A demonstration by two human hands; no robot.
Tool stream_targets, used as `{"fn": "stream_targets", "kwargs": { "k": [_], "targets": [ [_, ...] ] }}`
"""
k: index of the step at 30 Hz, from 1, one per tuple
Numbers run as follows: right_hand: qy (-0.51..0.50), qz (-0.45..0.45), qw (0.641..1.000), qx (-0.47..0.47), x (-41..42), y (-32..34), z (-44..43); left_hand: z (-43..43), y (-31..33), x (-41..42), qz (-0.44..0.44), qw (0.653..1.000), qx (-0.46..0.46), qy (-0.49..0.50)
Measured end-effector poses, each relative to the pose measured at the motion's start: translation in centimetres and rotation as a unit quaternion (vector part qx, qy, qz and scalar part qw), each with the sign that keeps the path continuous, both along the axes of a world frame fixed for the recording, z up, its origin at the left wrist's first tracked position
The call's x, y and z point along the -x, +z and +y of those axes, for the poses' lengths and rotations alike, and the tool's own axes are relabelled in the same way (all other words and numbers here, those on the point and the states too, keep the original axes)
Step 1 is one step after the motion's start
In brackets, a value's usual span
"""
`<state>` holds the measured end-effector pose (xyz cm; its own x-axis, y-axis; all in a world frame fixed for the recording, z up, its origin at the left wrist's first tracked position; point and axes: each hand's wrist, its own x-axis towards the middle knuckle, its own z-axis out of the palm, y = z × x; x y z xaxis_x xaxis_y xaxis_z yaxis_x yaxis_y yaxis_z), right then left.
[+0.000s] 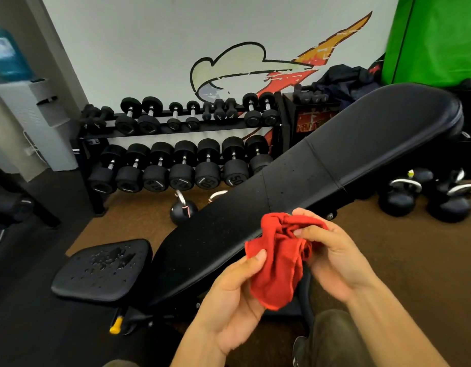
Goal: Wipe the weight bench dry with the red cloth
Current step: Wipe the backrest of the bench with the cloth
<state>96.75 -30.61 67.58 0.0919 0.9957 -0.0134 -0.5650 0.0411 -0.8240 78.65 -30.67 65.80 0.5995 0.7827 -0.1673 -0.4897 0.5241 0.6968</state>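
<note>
Red and crumpled, the cloth (279,263) hangs between both hands, in front of the near edge of the bench's long pad and above its base frame. The left hand (234,300) pinches the cloth's lower left edge between thumb and curled fingers. The right hand (332,255) is curled around the bunched upper part, with its fingertips pressed into the folds. From there a loose flap hangs down.

Just beyond the hands lies the weight bench (308,181). The long axis of its black back pad runs diagonally from the lower left to the upper right of the view, and the rounded head end points to the far right. Fine droplets speckle the pad. At the near left end, apart from the long pad across a narrow gap, sits the seat pad (102,268), where a puddle (110,258) and scattered drops lie. A yellow knob (115,325) sticks out of the frame below it.

Bare brown floor (403,260) opens on the right of the bench's near edge. Along its far edge the room is tighter: a kettlebell (182,209) stands just beside the pad, and a dumbbell rack (176,160) lines the wall behind it. More kettlebells (424,197) cluster on the floor under the head end.
</note>
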Motion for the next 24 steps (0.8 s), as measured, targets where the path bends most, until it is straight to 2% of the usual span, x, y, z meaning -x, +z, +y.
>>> {"fn": "stream_targets", "kwargs": {
  "k": [4, 10, 17, 21, 22, 24],
  "targets": [
    [-0.01, -0.042, 0.999, 0.019, 1.2, -1.5, 0.0, 1.0, 0.3, -0.3, 0.041, 0.991, -0.095, 0.086],
    [0.026, -0.07, 0.997, 0.035, 3.1, -1.9, -0.7, 1.6, 0.8, -2.0, 0.116, 0.952, -0.192, 0.208],
    [0.028, -0.067, 0.994, 0.08, 2.5, -2.0, -0.6, 2.8, -0.5, -2.5, 0.266, 0.868, -0.359, 0.218],
    [0.027, -0.086, 0.991, 0.102, 2.2, -1.3, -0.3, 3.2, -1.4, -3.4, 0.303, 0.817, -0.424, 0.245],
    [0.022, -0.085, 0.99, 0.107, 2.2, -1.3, -0.3, 3.3, -1.5, -3.7, 0.299, 0.82, -0.422, 0.245],
    [0.02, -0.077, 0.989, 0.125, 2.0, -1.4, -0.1, 3.5, -1.2, -4.0, 0.269, 0.857, -0.364, 0.246]
  ]
}}
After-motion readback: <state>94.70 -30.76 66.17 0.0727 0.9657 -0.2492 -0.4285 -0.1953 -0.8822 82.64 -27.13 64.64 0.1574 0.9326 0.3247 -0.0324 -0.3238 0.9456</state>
